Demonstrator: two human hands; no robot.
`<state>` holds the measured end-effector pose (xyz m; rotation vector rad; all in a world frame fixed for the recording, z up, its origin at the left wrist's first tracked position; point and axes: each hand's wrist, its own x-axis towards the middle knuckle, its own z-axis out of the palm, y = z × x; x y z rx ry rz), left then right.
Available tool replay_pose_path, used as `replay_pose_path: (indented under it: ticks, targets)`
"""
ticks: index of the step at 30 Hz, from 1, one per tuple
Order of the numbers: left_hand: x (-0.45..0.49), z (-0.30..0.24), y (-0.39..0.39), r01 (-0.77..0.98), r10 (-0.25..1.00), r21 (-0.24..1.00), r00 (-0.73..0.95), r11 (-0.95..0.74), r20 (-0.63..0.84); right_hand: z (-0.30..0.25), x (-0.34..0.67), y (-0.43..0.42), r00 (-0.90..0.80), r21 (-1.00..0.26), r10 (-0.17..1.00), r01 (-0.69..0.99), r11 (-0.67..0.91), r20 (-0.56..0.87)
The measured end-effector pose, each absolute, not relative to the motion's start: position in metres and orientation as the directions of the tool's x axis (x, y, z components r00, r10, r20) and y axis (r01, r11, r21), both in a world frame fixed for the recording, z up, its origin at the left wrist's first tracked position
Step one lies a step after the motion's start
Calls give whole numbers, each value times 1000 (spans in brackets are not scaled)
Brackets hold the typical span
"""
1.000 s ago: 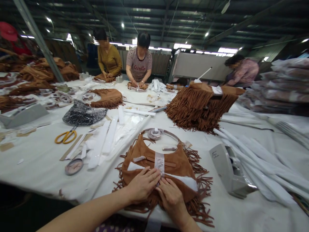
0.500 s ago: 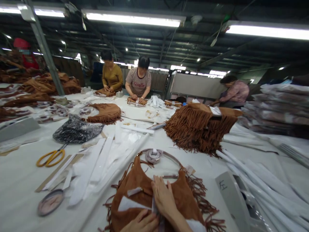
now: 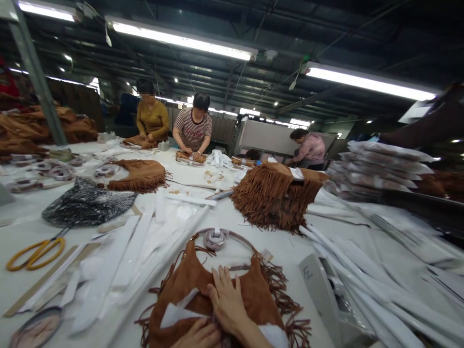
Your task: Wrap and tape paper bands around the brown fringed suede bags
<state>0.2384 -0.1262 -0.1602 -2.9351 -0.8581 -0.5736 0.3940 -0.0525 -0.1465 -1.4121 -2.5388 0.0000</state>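
Note:
A brown suede-look handbag [image 3: 174, 302] with fringe lies on the table right in front of me. My right hand [image 3: 230, 299] rests on the middle of the bag, its fingers stretched out and slightly spread towards the top opening. Lower down, partly cut off by the bottom edge, my left hand [image 3: 201, 333] lies on the bag with fingers extended beside a narrow strip. White paper [image 3: 179, 316] shows on the bag at the left of my hands. Inside the arch of the bag's handle sits a coiled, wrapped strap [image 3: 214, 239].
Yellow-handled scissors [image 3: 36, 253], a dark speckled cloth [image 3: 87, 203] and a tape roll [image 3: 38, 328] lie left. Fringed bags [image 3: 270, 195] are piled ahead. A grey tape dispenser [image 3: 322, 290] and white strips [image 3: 362, 280] lie right. Several co-workers [image 3: 194, 128] stand beyond the table.
My view has turned to the right and tilted, so the table's things appear farther left. Both hands stay on the bag; the right hand's fingers look a little more spread.

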Motion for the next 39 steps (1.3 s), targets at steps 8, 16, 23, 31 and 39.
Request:
replay_pose_path:
  ticks: [8,16,23,31,39]
  targets:
    - [221,-141,-155,519,634,406,739,-752,228,-111,443,-116,-624,-56,777,776,629,83]
    - [224,-129,-160,530,673,475,712,-703,200,-117,489,-222,-707,-79,659,665,743,257]
    - [236,-135,-183,664,745,360,647,-656,164,-157,459,-261,-729,14,584,630,777,357]
    - [233,-129,-182,667,724,334,686,-666,71,-146,433,-253,-526,-78,638,734,674,563]
    - [228,-134,-178,649,694,307,718,-696,56,-133,423,-253,-485,-184,644,696,694,592]
